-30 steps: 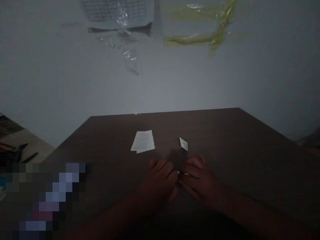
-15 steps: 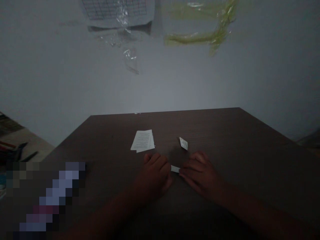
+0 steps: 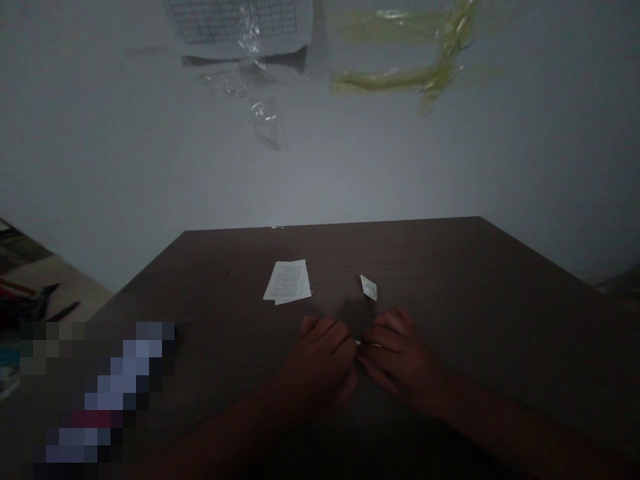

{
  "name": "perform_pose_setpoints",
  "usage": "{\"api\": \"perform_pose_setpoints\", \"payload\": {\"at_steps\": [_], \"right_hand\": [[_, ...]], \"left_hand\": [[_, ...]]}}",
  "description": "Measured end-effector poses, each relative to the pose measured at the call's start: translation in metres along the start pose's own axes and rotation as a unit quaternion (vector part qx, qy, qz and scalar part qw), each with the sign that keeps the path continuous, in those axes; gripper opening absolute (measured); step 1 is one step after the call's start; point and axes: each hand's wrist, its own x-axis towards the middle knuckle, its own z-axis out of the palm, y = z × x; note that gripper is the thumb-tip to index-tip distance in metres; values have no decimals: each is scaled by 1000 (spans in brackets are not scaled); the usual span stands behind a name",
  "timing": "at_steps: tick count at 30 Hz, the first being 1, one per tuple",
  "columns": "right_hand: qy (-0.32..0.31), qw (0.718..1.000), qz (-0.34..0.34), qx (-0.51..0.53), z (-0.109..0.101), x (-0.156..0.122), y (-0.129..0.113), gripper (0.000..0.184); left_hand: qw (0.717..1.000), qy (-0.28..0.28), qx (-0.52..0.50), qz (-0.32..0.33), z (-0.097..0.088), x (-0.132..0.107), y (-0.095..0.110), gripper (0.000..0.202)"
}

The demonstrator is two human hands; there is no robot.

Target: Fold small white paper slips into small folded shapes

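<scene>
A small white paper strip (image 3: 364,343) is being held right between the two hands, and only a thin sliver of it can be made out past the fingertips. The left hand (image 3: 317,373) and right hand (image 3: 400,360) are brought together over a dark wood table (image 3: 450,280), with the wrists angled inward. The left fingers (image 3: 325,330) are curled and kept close together, and the right fingers (image 3: 390,337) are bunched the same way, not spread. The strip looks pinched between the fingertips of both hands, though it's pretty dark down there, so that's hard to swear to.

Just ahead of the right fingers, a folded white paper diamond (image 3: 369,288) is lying flat on the tabletop. Ahead of the left fingers and a bit further left, a small stack of printed paper sheets (image 3: 287,282) is sitting flat. Well beyond the fingers, a grid-printed sheet (image 3: 235,23), yellow-green tape (image 3: 395,79) and bits of clear tape (image 3: 263,113) are stuck to the wall (image 3: 400,167). Off to the left of the hands, a patch is pixelated out (image 3: 110,393).
</scene>
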Motion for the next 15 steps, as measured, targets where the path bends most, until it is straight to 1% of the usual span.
{"api": "perform_pose_setpoints", "payload": {"at_steps": [4,9,12,15], "right_hand": [[9,1000,-8,5,-1,1,-1,13],[11,1000,-12,-3,-6,2,1,12],[25,1000,-10,-10,-7,1,5,15],[30,999,-7,-16,-7,0,9,14]], "left_hand": [[998,-37,5,-50,-2,2,1,16],[997,-47,8,-64,-4,3,-3,20],[994,-59,9,-91,-6,4,-10,21],[992,-56,12,-110,-8,4,-21,22]]}}
